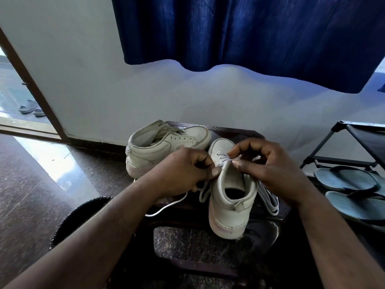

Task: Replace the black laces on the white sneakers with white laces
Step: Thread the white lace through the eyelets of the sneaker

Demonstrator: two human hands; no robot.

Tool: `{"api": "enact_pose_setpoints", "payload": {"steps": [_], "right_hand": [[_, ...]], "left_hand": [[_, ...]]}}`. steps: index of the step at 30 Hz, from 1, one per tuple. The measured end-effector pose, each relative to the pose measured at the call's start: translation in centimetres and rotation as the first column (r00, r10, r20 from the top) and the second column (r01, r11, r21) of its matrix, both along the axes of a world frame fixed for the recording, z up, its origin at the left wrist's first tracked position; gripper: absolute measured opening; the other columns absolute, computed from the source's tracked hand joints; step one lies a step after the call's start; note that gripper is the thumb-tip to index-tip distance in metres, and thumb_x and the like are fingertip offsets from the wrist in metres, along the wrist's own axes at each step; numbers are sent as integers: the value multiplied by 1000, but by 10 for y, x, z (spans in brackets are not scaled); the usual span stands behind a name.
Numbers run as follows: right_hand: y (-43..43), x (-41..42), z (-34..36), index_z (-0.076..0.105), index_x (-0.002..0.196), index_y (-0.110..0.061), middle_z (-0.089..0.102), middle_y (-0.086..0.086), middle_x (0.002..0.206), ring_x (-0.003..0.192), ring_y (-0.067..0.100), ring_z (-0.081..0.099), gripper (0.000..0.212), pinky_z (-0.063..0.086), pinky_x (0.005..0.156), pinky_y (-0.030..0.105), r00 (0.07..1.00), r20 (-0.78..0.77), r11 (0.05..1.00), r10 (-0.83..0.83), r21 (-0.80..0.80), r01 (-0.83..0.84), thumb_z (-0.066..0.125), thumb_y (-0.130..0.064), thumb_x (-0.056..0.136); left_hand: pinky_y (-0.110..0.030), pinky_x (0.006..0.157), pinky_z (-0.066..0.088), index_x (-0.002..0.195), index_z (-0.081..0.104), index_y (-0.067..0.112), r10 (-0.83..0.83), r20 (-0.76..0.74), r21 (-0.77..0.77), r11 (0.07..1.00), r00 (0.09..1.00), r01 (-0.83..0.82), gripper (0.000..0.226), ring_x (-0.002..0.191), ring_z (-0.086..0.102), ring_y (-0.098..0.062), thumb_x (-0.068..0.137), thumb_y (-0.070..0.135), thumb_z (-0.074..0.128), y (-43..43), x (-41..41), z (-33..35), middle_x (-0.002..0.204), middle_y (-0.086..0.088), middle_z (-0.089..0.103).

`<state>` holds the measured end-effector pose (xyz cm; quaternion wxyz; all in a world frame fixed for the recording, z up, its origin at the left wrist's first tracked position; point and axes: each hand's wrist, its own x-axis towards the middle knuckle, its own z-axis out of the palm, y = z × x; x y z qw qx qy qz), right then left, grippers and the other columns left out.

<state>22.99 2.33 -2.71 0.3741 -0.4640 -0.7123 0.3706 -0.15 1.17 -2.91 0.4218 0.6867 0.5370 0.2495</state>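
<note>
Two white sneakers stand on a dark stool (pixel 268 213). The near sneaker (pixel 229 207) points away from me, heel towards me, with a white lace (pixel 166 206) threaded through its lower eyelets. My left hand (pixel 183 172) pinches one end of that lace at the shoe's left collar; loose lace trails down to the left. My right hand (pixel 268 163) pinches the lace at the tongue's top edge, and more white lace (pixel 268 197) hangs under it on the right. The far sneaker (pixel 164 144) lies behind, unlaced. No black lace is visible.
A black shoe rack (pixel 362 142) with grey flip-flops (pixel 345 180) stands at the right. A dark round object (pixel 83 213) sits by my left forearm. Blue curtain (pixel 250 34) hangs above the white wall. An open doorway at the left shows grey slippers (pixel 31 107) outside.
</note>
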Motion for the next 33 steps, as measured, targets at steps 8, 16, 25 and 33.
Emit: {"api": "enact_pose_setpoints", "payload": {"steps": [8,16,25,33], "right_hand": [[-1,-1,-4,78,90,-30,73,-16,82,66,10,62,24,52,65,26,996,73,997,-50,57,46,77,-6,88],[-2,-3,-1,77,94,-28,72,-18,84,78,30,65,25,57,72,38,996,73,997,-44,68,40,76,-3,88],[-2,-3,-3,76,88,-27,73,-10,82,75,32,66,15,57,70,43,997,52,997,-53,67,49,80,-12,88],[-2,-27,-1,79,103,-29,73,0,88,88,32,67,22,55,82,50,995,-88,999,-37,33,40,75,-33,82]], "left_hand": [[-18,46,36,89,72,10,44,81,-179,983,996,-29,28,55,57,-11,87,35,83,3,-7,0,67,4,64],[-15,41,36,99,69,18,68,170,-158,987,983,-41,9,55,56,-13,101,28,69,5,4,-9,75,4,64],[-14,40,34,90,61,15,149,266,-77,988,952,-133,14,47,47,-11,105,17,61,11,7,-6,77,-2,69],[-22,47,39,111,61,14,103,686,95,969,720,-229,15,56,55,-17,99,7,67,15,13,15,84,-7,61]]}}
